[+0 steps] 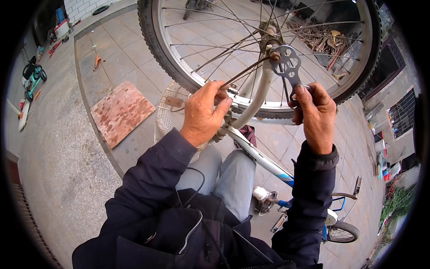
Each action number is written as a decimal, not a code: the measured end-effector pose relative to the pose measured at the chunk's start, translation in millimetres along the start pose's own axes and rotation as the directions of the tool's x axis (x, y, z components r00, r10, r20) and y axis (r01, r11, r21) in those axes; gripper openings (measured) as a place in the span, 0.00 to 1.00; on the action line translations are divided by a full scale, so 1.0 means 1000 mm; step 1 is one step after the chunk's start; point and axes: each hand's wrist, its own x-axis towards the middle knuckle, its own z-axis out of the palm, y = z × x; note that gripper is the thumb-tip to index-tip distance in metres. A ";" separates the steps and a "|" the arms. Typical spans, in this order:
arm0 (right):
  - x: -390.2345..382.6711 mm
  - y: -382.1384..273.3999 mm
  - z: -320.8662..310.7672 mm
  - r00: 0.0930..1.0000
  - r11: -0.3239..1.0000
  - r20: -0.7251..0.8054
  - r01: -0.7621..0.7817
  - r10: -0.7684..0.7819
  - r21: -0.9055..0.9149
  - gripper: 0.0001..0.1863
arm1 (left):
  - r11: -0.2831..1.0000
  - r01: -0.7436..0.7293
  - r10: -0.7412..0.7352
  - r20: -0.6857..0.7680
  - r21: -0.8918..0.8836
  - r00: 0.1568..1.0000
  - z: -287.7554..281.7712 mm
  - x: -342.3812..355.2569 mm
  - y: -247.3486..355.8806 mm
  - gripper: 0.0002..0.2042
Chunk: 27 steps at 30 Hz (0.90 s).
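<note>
A bicycle with a white and blue frame [264,166] stands upside down in front of me, its spoked wheel [154,36] raised. My right hand [317,114] grips a flat dark multi-hole wrench [293,76] by its lower end. The wrench's wide end lies at the axle nut [275,56], beside the top of the pale fork leg [262,92]. My left hand [206,112] is closed around the lower part of a thin metal stay rod [246,74] that runs up to the axle. Its fingertips are partly hidden beside the rim.
A wire basket [168,110] hangs below the wheel at left. A reddish stone slab [123,112] lies on the paving. Another small bicycle wheel [342,232] shows at lower right. Sticks [331,42] are heaped behind the wheel. A teal child's bike [33,78] stands far left.
</note>
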 end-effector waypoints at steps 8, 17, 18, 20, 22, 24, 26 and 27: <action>-0.013 0.008 0.021 0.990 1.000 -0.140 0.003 -0.002 0.004 0.15 | 1.000 -0.002 0.002 -0.021 -0.007 1.000 0.001 0.001 0.001 0.14; -0.026 0.018 0.041 0.923 0.843 -0.271 0.096 -0.275 -0.530 0.16 | 1.000 0.016 -0.016 -0.009 0.011 1.000 0.001 0.001 0.003 0.14; -0.027 0.019 0.043 0.921 0.849 -0.283 0.086 -0.267 -0.521 0.16 | 1.000 0.007 -0.007 -0.007 0.012 1.000 0.002 0.001 0.003 0.14; -0.029 0.020 0.049 0.916 0.877 -0.310 0.083 -0.254 -0.473 0.16 | 0.999 0.031 -0.031 -0.022 -0.007 0.999 0.004 0.001 0.003 0.14; -0.030 0.021 0.054 0.911 0.872 -0.349 0.024 -0.220 -0.488 0.16 | 0.999 0.041 -0.042 -0.028 -0.010 0.999 0.005 0.001 0.003 0.14; -0.033 0.022 0.063 0.915 0.905 -0.370 -0.012 -0.162 -0.426 0.16 | 0.999 0.050 -0.049 -0.034 0.009 0.998 0.003 0.000 0.004 0.14; -0.033 0.034 0.074 0.909 0.967 -0.401 0.008 -0.113 -0.253 0.16 | 0.999 0.039 -0.039 -0.027 0.020 0.999 0.005 0.003 0.004 0.14; -0.036 0.023 0.081 0.932 0.997 -0.353 -0.071 0.082 0.043 0.16 | 0.999 0.048 -0.047 -0.023 0.021 0.999 0.005 0.003 0.005 0.14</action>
